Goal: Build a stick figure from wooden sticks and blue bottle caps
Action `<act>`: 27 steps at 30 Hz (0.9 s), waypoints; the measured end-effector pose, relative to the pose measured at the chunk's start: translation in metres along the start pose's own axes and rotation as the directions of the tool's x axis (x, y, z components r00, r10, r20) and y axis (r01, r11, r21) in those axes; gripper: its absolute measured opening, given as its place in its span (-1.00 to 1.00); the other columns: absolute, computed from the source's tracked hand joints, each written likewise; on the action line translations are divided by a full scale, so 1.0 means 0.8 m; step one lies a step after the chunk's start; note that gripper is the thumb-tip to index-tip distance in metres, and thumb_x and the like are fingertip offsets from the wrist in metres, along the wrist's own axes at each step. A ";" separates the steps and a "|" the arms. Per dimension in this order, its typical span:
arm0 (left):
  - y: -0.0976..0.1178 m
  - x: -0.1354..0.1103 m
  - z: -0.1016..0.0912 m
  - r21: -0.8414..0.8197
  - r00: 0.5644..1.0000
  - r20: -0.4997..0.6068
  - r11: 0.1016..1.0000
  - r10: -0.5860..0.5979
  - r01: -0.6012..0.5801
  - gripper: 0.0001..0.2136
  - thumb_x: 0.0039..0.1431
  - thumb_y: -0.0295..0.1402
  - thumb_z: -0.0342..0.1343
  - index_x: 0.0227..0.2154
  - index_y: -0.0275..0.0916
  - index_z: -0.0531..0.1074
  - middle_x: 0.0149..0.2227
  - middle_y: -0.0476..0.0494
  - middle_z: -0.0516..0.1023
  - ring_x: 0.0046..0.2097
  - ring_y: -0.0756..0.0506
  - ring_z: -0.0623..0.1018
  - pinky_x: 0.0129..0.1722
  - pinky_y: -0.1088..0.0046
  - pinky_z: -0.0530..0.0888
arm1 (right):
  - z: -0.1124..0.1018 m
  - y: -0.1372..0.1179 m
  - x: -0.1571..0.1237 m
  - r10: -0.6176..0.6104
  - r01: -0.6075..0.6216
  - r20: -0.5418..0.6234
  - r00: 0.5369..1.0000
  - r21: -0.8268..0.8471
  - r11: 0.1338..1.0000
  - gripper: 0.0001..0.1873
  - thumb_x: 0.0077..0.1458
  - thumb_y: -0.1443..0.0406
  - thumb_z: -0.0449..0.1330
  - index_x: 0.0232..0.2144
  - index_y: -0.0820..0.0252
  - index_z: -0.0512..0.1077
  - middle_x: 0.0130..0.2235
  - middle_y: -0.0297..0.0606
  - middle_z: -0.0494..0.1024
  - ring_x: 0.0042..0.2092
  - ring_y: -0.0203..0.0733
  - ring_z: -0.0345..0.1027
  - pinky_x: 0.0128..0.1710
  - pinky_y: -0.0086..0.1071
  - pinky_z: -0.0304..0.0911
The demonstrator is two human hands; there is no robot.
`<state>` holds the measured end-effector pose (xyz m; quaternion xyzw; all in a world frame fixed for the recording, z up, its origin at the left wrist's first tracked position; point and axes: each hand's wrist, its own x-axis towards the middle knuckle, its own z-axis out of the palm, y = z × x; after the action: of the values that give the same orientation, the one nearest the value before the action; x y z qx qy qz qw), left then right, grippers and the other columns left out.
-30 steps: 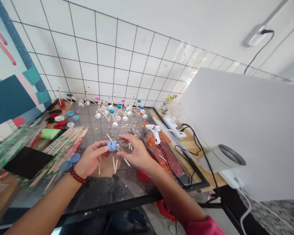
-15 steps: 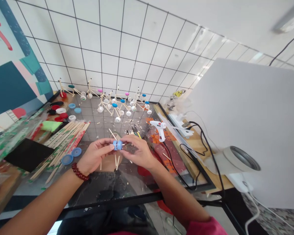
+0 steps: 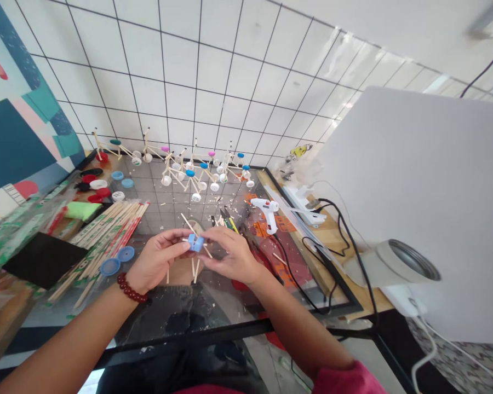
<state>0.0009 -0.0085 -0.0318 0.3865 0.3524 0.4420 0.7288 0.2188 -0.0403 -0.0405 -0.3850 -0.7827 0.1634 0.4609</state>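
Observation:
Over the glass table (image 3: 213,323), my left hand (image 3: 156,260) and my right hand (image 3: 230,254) meet at a pair of blue bottle caps (image 3: 195,242) joined on a thin wooden stick. Both hands pinch this small piece from opposite sides, fingers closed on it. A bead bracelet (image 3: 130,291) circles my left wrist. Short cut sticks (image 3: 195,268) lie on the glass just below the hands.
Several stick-and-cap models (image 3: 197,172) stand at the back by the tiled wall. Wrapped chopsticks (image 3: 102,241) and loose caps (image 3: 117,261) lie left. A white glue gun (image 3: 267,210), black cables (image 3: 312,273), a lamp (image 3: 398,265) and a white board (image 3: 427,208) are on the right.
The right hand's fingers have closed in on the blue cap piece and both hands have turned it a little; the view has tilted slightly.

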 end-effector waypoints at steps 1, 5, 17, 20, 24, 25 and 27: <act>0.000 -0.001 0.001 0.010 1.000 -0.004 1.000 -0.002 0.002 -0.63 -0.26 -0.28 0.68 -0.33 -0.25 0.77 -0.30 -0.21 0.77 -0.28 -0.13 0.70 -0.24 0.35 0.68 | 0.003 0.001 0.000 -0.017 0.017 -0.007 1.000 -0.014 1.000 -0.69 0.24 0.20 0.36 0.04 -0.07 0.59 -0.05 -0.15 0.73 -0.04 0.03 0.65 0.05 -0.04 0.59; 0.000 -0.002 0.007 0.021 0.999 -0.022 0.999 -0.026 0.026 -0.60 -0.35 -0.23 0.71 -0.39 -0.23 0.77 -0.34 -0.18 0.77 -0.32 -0.11 0.69 -0.28 0.40 0.68 | 0.010 0.001 -0.002 -0.038 0.035 -0.038 0.999 -0.080 0.996 -0.69 0.19 0.25 0.29 0.00 -0.03 0.58 -0.14 -0.18 0.74 -0.13 -0.01 0.65 -0.05 -0.13 0.61; 0.000 -0.003 0.010 0.045 1.000 -0.024 0.999 0.018 -0.017 -0.58 -0.36 -0.19 0.72 -0.38 -0.23 0.77 -0.34 -0.18 0.77 -0.32 -0.12 0.71 -0.25 0.39 0.71 | 0.007 -0.001 -0.002 -0.056 0.054 -0.044 0.997 -0.030 0.998 -0.70 0.19 0.30 0.29 -0.01 0.01 0.57 -0.15 -0.22 0.73 -0.17 -0.08 0.65 -0.10 -0.22 0.60; 0.004 -0.005 0.012 0.069 0.999 -0.033 0.997 0.029 -0.026 -0.57 -0.37 -0.19 0.72 -0.38 -0.22 0.77 -0.34 -0.17 0.78 -0.32 -0.10 0.71 -0.23 0.39 0.70 | 0.009 0.003 -0.003 -0.144 0.138 -0.085 0.986 -0.077 0.987 -0.70 0.23 0.29 0.28 0.01 0.08 0.55 -0.17 -0.22 0.73 -0.20 -0.12 0.65 -0.14 -0.26 0.60; 0.006 -0.006 0.014 0.089 0.998 -0.055 0.995 0.037 -0.032 -0.57 -0.40 -0.22 0.72 -0.37 -0.22 0.78 -0.35 -0.16 0.78 -0.32 -0.09 0.72 -0.21 0.42 0.70 | 0.009 0.007 -0.005 -0.183 0.174 -0.079 0.980 -0.101 0.979 -0.65 0.27 0.30 0.27 0.10 0.07 0.53 -0.11 -0.19 0.74 -0.14 -0.11 0.66 -0.10 -0.28 0.61; 0.006 -0.006 0.014 0.093 0.997 -0.059 0.995 0.040 -0.034 -0.57 -0.40 -0.22 0.72 -0.37 -0.21 0.78 -0.34 -0.16 0.79 -0.31 -0.09 0.72 -0.21 0.43 0.69 | 0.009 0.008 -0.005 -0.181 0.174 -0.074 0.981 -0.092 0.980 -0.63 0.27 0.31 0.28 0.12 0.06 0.53 -0.09 -0.19 0.74 -0.12 -0.11 0.66 -0.08 -0.27 0.61; 0.005 -0.006 0.012 0.096 0.998 -0.058 0.995 0.039 -0.033 -0.57 -0.40 -0.22 0.72 -0.37 -0.20 0.79 -0.34 -0.16 0.79 -0.31 -0.08 0.72 -0.21 0.44 0.69 | 0.008 0.009 -0.006 -0.174 0.170 -0.068 0.982 -0.072 0.983 -0.59 0.28 0.32 0.29 0.16 0.04 0.53 -0.07 -0.20 0.73 -0.10 -0.10 0.66 -0.05 -0.26 0.60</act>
<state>0.0064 -0.0139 -0.0231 0.4137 0.3876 0.4492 0.6905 0.2181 -0.0388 -0.0514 -0.3368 -0.8004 0.0825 0.4891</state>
